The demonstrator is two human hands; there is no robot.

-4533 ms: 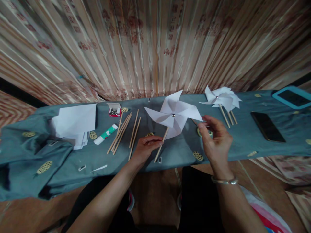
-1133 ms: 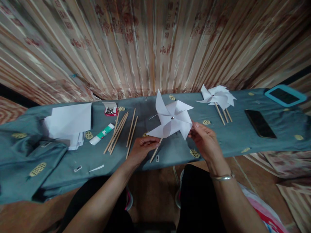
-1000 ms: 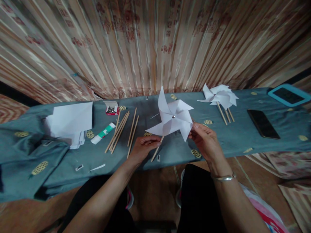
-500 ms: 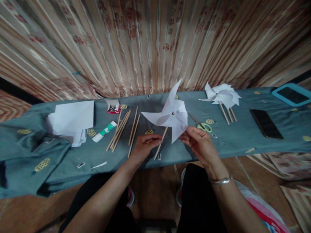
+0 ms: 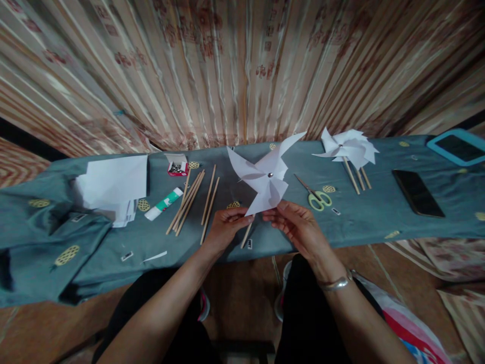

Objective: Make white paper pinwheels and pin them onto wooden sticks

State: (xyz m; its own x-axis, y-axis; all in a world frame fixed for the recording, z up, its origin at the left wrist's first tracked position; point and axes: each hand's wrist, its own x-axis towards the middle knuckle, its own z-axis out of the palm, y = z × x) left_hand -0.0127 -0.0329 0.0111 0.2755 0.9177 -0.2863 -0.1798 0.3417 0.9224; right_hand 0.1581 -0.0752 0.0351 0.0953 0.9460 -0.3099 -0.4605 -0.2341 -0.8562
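Note:
A white paper pinwheel [image 5: 265,184] with a silver pin at its centre is held up in front of me over the table. My left hand [image 5: 227,226] pinches its wooden stick [image 5: 246,235], whose lower end sticks out below the fingers. One paper blade reaches down over that grip and hides part of it. At the pinwheel's lower right edge, my right hand [image 5: 293,222] has thumb and forefinger closed on the paper, the other fingers curled beneath. A silver bangle [image 5: 336,283] circles the right wrist.
Left of the pinwheel lie wooden sticks [image 5: 189,203], a glue stick [image 5: 163,203], an open box of pins [image 5: 177,166] and white paper sheets [image 5: 116,177]. To the right are scissors [image 5: 320,200], more pinwheels [image 5: 350,146], a black phone [image 5: 418,193] and a blue-framed tablet [image 5: 432,145].
The pinwheel's blades have turned clockwise on the stick. My right hand has moved left and slightly down with the paper edge, closer to my left hand, uncovering the scissors. The left hand stays put.

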